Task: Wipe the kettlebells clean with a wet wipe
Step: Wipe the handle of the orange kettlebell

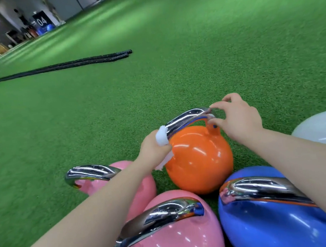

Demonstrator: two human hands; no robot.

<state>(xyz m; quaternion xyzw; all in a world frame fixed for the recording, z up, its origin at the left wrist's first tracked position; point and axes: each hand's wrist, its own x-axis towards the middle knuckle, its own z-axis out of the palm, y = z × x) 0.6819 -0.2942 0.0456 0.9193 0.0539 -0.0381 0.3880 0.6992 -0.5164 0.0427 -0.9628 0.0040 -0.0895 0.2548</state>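
My left hand [154, 148] grips the wet wipe [161, 135] on the orange kettlebell [199, 159] handle; my right hand [237, 118] pinches its far end. Pink kettlebells [179, 239] and a blue kettlebell [267, 222] crowd close on the turf [78, 121].

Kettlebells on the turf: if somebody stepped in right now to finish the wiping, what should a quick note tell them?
Left hand: grips the wet wipe wrapped round the left end of the orange kettlebell's chrome handle.
Right hand: pinches the handle's right end, steadying it.
Around it on the turf: two pink kettlebells, a blue kettlebell, a white one.
Done: cannot tell which are clean.
Left: finish the orange handle and ball, then the others.
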